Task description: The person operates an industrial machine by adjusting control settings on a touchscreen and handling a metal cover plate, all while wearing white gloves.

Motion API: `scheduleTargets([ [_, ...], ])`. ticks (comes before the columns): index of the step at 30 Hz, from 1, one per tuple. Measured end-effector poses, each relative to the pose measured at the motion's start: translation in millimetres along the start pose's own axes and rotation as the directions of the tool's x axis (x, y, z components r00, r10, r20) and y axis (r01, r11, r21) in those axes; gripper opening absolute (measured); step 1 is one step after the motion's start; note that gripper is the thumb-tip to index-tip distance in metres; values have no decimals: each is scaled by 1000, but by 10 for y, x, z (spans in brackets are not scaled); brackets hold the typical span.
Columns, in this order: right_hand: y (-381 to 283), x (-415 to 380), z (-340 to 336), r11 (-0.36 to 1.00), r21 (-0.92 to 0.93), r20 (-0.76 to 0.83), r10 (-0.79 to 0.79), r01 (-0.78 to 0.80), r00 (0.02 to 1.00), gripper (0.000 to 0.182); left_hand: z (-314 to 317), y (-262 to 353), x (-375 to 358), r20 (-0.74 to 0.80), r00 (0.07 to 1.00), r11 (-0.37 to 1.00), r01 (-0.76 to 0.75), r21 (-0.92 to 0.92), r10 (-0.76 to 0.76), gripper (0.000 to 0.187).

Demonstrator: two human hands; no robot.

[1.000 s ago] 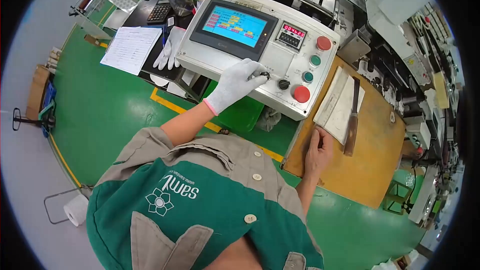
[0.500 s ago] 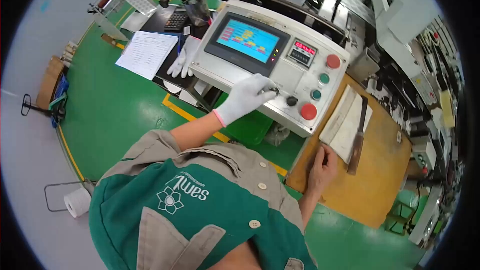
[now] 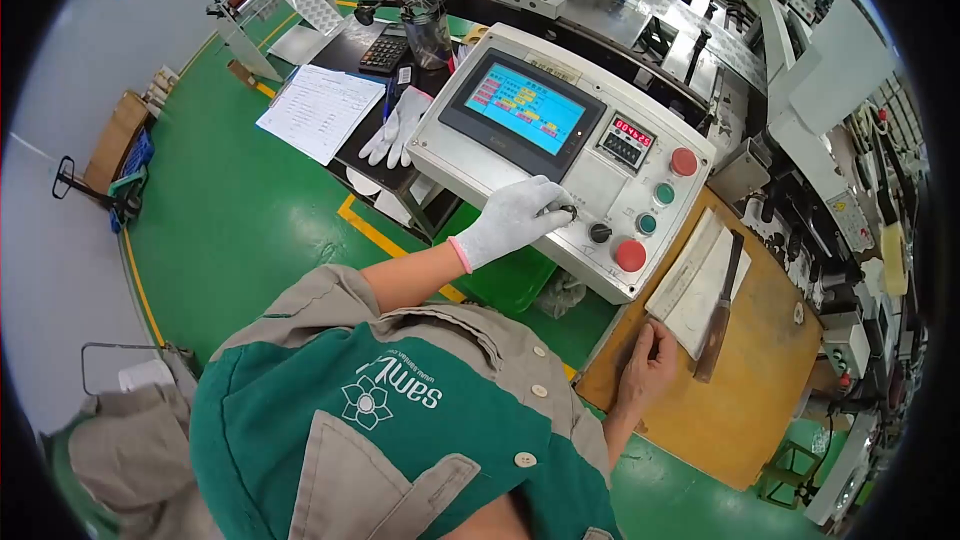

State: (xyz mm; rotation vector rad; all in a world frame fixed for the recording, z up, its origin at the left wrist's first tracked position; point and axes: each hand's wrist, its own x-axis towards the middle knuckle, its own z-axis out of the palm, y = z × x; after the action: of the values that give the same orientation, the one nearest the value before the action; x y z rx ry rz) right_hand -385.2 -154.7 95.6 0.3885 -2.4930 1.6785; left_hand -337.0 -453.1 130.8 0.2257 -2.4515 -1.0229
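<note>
My left hand [image 3: 515, 222], in a white knit glove with a pink cuff, pinches a black rotary knob [image 3: 568, 212] on the control box [image 3: 455, 155]. Just right of it are a second black knob [image 3: 599, 233] and a red push button [image 3: 630, 255]. Above my fingers is a lit touchscreen [image 3: 525, 105]. My right hand [image 3: 648, 368] is bare and rests on a brown board [image 3: 740, 405], fingers loosely curled with nothing visible in them. Its fingertips are by the lower corner of a white pad [image 3: 690, 305], with a wooden-handled knife [image 3: 716, 325] lying across the pad's right side.
Left of the box, a dark side table holds a sheet of paper [image 3: 318, 112], a calculator [image 3: 384, 54] and white gloves [image 3: 400, 125]. Machinery [image 3: 640, 10] stands behind and to the right. Another person's grey and green clothing [image 3: 130, 450] shows at lower left.
My view has shifted, so the panel sits lower and further right. Another person has come in at lower left, partly covering the white roll. Both hands keep their places.
</note>
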Motion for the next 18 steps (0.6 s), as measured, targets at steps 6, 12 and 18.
scheduleTargets([
  [6, 55, 16, 5, 999, 15, -2, -33, 33, 999, 14, 40, -71, 7, 2, 1000, 1000, -14, 14, 14, 18],
  [12, -23, 13, 9, 1000, 0, -13, -26, 26, 1000, 13, 8, -7, 3, 0, 1000, 999, 19, -39, -19, 19],
  [18, 37, 12, -10, 998, -43, 24, -37, 38, 999, 16, 8, 11, 5, 33, 998, 999, 49, 22, -49, 21],
])
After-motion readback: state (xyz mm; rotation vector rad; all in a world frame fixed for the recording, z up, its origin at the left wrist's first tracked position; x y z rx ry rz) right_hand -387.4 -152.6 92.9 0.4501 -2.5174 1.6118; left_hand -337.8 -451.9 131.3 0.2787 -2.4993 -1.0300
